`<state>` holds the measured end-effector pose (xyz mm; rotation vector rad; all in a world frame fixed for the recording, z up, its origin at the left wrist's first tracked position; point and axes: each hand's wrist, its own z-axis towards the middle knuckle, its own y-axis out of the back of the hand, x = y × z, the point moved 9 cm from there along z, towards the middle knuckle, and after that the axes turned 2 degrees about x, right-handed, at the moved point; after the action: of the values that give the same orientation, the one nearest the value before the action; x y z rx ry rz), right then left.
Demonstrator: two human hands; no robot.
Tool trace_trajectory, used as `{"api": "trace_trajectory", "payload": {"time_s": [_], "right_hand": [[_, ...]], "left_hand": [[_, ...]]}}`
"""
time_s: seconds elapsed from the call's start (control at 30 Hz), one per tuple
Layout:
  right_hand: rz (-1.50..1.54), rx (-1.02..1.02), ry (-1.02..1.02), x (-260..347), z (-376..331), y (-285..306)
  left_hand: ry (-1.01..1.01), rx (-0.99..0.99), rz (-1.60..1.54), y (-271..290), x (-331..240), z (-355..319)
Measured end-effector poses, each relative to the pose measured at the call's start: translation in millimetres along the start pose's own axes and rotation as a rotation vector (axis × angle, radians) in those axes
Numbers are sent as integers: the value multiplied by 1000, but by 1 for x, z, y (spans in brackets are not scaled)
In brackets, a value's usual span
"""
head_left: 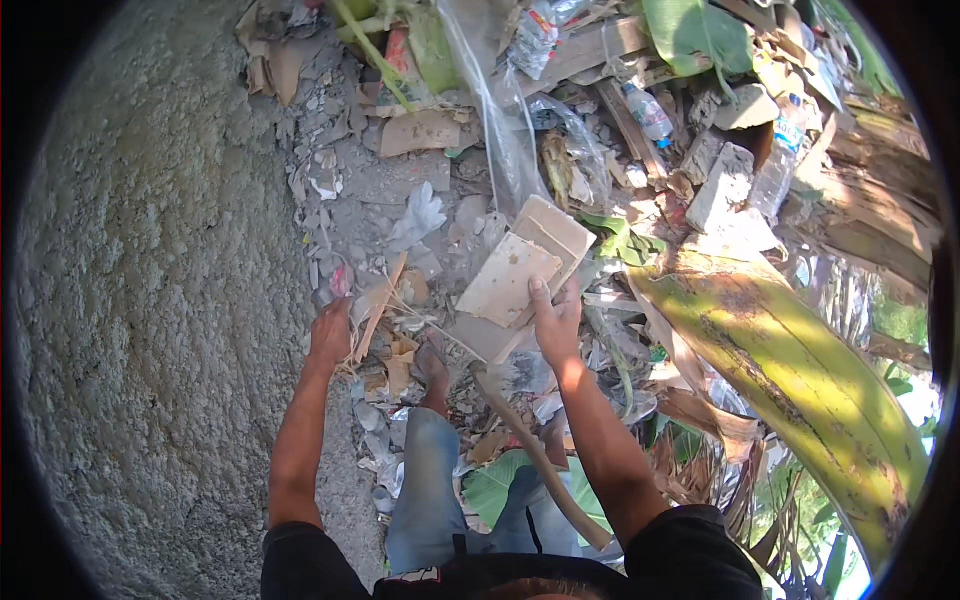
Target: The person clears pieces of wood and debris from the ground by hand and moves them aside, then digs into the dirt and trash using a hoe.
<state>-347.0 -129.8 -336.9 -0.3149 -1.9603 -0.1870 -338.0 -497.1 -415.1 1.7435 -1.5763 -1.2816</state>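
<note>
My right hand (560, 322) grips a stack of flat, pale beige board pieces (512, 278) with broken edges. The thumb presses on top and the fingers go round the right side. Down by the rough wall, my left hand (329, 332) has its fingers curled among small litter. What they hold, if anything, is hidden. A pink scrap (341, 280) lies just past that hand, and a split orange-brown wood strip (381, 308) is to its right. Below the boards, a long wooden handle (540, 462) slants beside my legs.
A rough grey wall (160, 300) fills the left side. A thick green-yellow banana trunk (790, 390) leans across the right. Plastic bottles (780, 155), a concrete chunk (722, 187), clear plastic sheeting (490, 110) and planks (590, 55) litter the far ground. My foot (432, 362) stands among scraps.
</note>
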Motion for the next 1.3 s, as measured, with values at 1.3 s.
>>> {"api": "trace_trajectory", "payload": {"time_s": [1.3], "right_hand": [[109, -1994, -152, 70, -780, 469]], "left_hand": [[-881, 312, 353, 163, -632, -141]]}}
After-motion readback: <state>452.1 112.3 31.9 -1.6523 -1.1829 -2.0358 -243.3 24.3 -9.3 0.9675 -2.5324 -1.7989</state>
